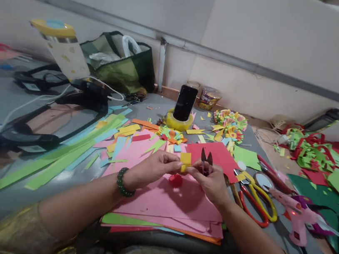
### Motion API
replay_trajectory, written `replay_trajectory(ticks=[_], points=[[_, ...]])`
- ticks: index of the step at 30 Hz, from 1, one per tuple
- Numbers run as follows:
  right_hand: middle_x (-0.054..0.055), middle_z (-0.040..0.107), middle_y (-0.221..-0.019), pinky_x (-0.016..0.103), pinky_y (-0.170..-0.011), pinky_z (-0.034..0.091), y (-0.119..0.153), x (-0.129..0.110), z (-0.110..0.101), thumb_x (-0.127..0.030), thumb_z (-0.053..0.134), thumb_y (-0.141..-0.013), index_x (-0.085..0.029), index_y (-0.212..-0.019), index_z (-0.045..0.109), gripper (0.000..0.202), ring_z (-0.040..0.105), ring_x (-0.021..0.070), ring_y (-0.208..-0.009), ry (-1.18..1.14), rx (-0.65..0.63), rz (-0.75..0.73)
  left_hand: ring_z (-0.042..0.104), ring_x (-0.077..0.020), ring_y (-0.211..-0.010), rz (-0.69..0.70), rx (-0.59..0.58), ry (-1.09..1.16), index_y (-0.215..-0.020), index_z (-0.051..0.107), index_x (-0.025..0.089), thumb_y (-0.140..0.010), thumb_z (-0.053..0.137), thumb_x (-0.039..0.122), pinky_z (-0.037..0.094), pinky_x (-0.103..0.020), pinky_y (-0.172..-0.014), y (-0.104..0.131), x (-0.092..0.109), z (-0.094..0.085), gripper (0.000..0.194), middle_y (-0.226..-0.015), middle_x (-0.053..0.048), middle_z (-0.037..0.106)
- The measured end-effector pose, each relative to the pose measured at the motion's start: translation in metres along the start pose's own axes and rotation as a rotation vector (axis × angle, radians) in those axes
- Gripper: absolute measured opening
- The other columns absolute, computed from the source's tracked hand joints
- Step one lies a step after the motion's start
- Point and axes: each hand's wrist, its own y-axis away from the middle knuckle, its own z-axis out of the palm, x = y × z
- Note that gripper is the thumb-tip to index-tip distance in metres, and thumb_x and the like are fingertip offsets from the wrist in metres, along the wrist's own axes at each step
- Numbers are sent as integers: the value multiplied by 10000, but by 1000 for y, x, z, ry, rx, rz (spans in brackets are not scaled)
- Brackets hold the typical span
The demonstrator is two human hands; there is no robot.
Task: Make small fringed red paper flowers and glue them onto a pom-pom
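Between my two hands is a small yellow paper piece (185, 159), folded at its lower part. My left hand (159, 165) pinches its left edge between thumb and finger. My right hand (209, 181) pinches its lower right side and also holds small dark scissors (207, 157), blades pointing up and slightly apart; their handles are mostly hidden in the palm. Just below the fingers, a red paper flower (175, 181) lies on a stack of pink sheets (159, 199). A red sheet (221, 153) lies behind my right hand.
Long green strips (58, 157) spread on the left. A phone (185, 102) stands in a yellow tape roll (178, 122) ahead. At right are red-handled scissors (254, 210), yellow-handled scissors (268, 202) and a pink glue gun (297, 216). A bottle (67, 56) and green bag (127, 70) stand back left.
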Motion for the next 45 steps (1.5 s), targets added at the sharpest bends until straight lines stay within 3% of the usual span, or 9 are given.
replay_trajectory(ticks=[4, 10, 13, 18, 22, 28, 33, 39, 45], points=[[-26, 529, -531, 248, -517, 380, -3, 0, 1, -454, 753, -637, -186, -561, 594, 321, 437, 106, -521, -18, 3, 57, 559, -137, -643, -13, 2, -65, -616, 665, 158, -713, 698, 538, 468, -269, -702, 2, 3, 1, 393, -608, 1, 617], [-43, 469, -526, 249, -519, 375, -2, -3, 4, -442, 738, -612, -190, -539, 542, 328, 423, 98, -520, -62, 2, 102, 545, -134, -638, 15, 0, -215, -652, 667, 146, -741, 677, 443, 417, -242, -630, -2, 0, 0, 310, -643, -16, 636], [-53, 486, -550, 241, -496, 356, -1, -4, 4, -432, 748, -609, -191, -634, 569, 302, 411, 90, -504, -85, 5, 124, 492, -108, -554, 22, 11, -195, -641, 608, 162, -711, 701, 461, 376, -225, -554, -3, -1, 0, 320, -571, 21, 576], [-52, 508, -593, 240, -493, 368, -1, -6, 3, -394, 790, -557, -196, -659, 542, 334, 451, 97, -522, -161, 2, 162, 402, -79, -440, -1, 15, -180, -800, 559, 178, -691, 712, 492, 273, -200, -454, -2, 2, 3, 366, -463, 79, 501], [-59, 508, -580, 239, -524, 398, -2, -5, 4, -323, 819, -503, -184, -638, 566, 319, 467, 95, -542, -181, 42, 192, 453, -88, -449, -18, -33, -189, -803, 566, 174, -714, 690, 489, 302, -200, -459, -1, 3, 5, 350, -477, 67, 528], [-36, 611, -637, 276, -621, 495, -2, -2, 6, -343, 869, -463, -174, -826, 660, 452, 583, 129, -610, -385, -8, 279, 561, -123, -528, -16, 14, -182, -693, 499, 185, -717, 695, 469, 375, -204, -504, -1, 1, 5, 345, -501, 39, 578], [-21, 616, -606, 268, -587, 480, -3, -2, 6, -354, 875, -449, -170, -657, 680, 339, 554, 120, -580, -357, -22, 247, 521, -87, -469, -22, 12, -154, -680, 497, 181, -712, 716, 430, 334, -178, -461, -1, 0, 3, 333, -485, 62, 556], [-26, 571, -558, 248, -546, 431, -1, -1, 7, -364, 836, -487, -170, -599, 671, 278, 503, 105, -559, -293, 55, 201, 676, -154, -650, -68, 25, -57, -681, 544, 166, -676, 761, 424, 504, -243, -623, -2, -3, 2, 337, -604, 4, 665], [-25, 546, -550, 258, -554, 420, -1, -2, 7, -350, 786, -541, -169, -574, 665, 221, 486, 110, -569, -230, 39, 156, 705, -184, -698, -49, 15, -68, -683, 540, 169, -688, 768, 429, 528, -270, -660, -3, -8, -1, 345, -617, -1, 674]])
